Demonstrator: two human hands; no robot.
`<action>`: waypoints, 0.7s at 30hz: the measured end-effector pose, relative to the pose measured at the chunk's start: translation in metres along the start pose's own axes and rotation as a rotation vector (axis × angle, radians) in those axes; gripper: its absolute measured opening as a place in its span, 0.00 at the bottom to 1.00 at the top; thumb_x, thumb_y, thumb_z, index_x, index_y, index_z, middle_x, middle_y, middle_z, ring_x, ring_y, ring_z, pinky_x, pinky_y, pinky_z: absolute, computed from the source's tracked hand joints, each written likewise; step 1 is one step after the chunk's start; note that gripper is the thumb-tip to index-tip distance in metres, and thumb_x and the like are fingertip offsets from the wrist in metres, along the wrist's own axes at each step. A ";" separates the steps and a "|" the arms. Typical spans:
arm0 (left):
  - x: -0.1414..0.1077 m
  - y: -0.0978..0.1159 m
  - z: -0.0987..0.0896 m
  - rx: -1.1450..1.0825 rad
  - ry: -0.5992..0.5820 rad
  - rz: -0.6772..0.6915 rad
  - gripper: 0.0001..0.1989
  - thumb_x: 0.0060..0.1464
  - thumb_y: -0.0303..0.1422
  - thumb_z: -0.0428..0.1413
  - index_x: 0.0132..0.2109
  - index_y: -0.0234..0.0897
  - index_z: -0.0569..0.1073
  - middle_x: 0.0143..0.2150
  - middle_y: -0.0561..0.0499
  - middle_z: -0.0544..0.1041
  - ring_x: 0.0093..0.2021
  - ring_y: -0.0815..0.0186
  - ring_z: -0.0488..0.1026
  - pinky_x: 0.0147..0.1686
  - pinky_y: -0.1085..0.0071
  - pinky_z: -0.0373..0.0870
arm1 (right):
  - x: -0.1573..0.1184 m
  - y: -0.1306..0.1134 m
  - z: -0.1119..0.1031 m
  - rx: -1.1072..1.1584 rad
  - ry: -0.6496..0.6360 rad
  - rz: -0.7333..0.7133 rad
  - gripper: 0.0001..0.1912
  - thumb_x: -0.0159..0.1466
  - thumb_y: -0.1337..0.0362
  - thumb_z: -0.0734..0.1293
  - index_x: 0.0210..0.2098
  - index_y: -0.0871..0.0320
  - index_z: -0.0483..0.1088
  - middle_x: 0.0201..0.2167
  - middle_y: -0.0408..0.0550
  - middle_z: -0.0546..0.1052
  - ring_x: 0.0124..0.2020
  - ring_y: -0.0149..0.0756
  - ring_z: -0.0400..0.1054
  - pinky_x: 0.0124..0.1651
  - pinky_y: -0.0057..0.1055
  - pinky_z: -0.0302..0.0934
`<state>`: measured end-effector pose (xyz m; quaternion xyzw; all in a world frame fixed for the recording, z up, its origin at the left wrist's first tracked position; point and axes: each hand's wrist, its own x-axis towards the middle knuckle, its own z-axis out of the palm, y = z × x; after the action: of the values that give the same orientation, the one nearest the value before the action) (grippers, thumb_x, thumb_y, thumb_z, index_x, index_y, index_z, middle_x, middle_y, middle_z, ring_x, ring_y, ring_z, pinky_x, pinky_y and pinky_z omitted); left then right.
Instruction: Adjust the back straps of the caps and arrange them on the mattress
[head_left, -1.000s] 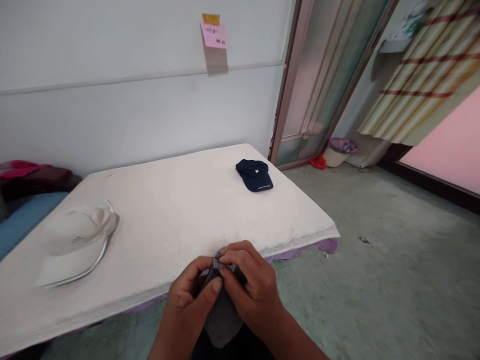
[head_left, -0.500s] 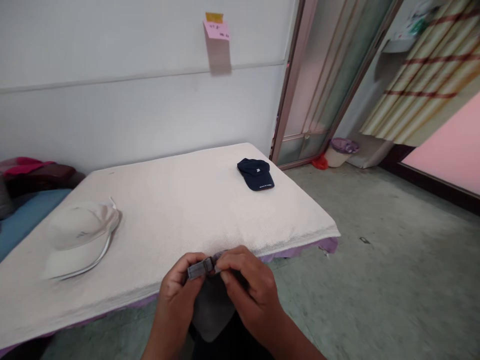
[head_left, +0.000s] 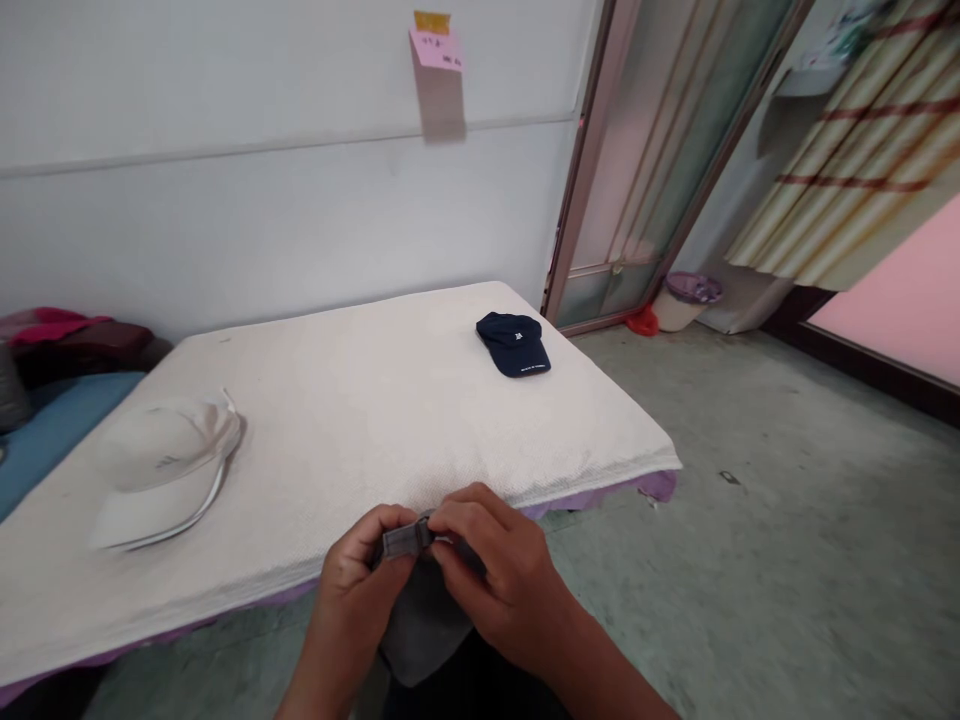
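Note:
A dark grey cap hangs below my two hands, in front of the bed's near edge. My left hand pinches the grey strap of this cap between thumb and fingers. Just right of the strap's buckle, my right hand is closed on the strap end, which its fingers mostly hide. On the bed, a white cap lies at the left and a navy cap at the far right, both untouched.
Blue fabric and dark red and pink items lie beyond the bed's left side. A lined bin and a red bag stand on the floor by the sliding door. A curtain hangs at the right.
My right hand's fingers have shifted slightly left, nearer the buckle. Less of the strap shows between the hands. The view has tilted a little.

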<state>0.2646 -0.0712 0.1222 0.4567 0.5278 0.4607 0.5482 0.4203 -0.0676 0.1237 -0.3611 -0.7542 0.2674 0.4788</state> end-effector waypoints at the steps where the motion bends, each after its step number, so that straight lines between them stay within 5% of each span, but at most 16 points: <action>1: 0.000 0.001 0.000 0.030 -0.002 0.011 0.02 0.47 0.31 0.57 0.31 0.38 0.74 0.27 0.54 0.71 0.28 0.69 0.64 0.29 0.76 0.61 | 0.000 0.000 0.000 -0.012 -0.010 -0.004 0.09 0.61 0.72 0.58 0.40 0.58 0.64 0.35 0.48 0.69 0.37 0.33 0.64 0.39 0.30 0.60; 15: 0.000 0.001 0.000 0.212 0.007 0.084 0.02 0.47 0.31 0.57 0.28 0.39 0.74 0.25 0.54 0.70 0.27 0.68 0.62 0.27 0.76 0.59 | 0.007 0.004 -0.008 -0.173 -0.175 -0.024 0.05 0.62 0.71 0.56 0.32 0.58 0.62 0.30 0.46 0.66 0.31 0.31 0.61 0.33 0.28 0.57; 21: -0.003 0.001 0.006 0.096 0.012 0.067 0.02 0.48 0.32 0.57 0.30 0.38 0.74 0.27 0.54 0.72 0.29 0.68 0.66 0.30 0.76 0.62 | 0.005 0.012 0.000 -0.011 -0.034 0.115 0.06 0.57 0.73 0.59 0.27 0.58 0.60 0.25 0.42 0.65 0.26 0.28 0.59 0.28 0.26 0.54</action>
<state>0.2705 -0.0739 0.1235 0.4972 0.5372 0.4555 0.5067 0.4227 -0.0560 0.1174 -0.4019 -0.7417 0.2963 0.4479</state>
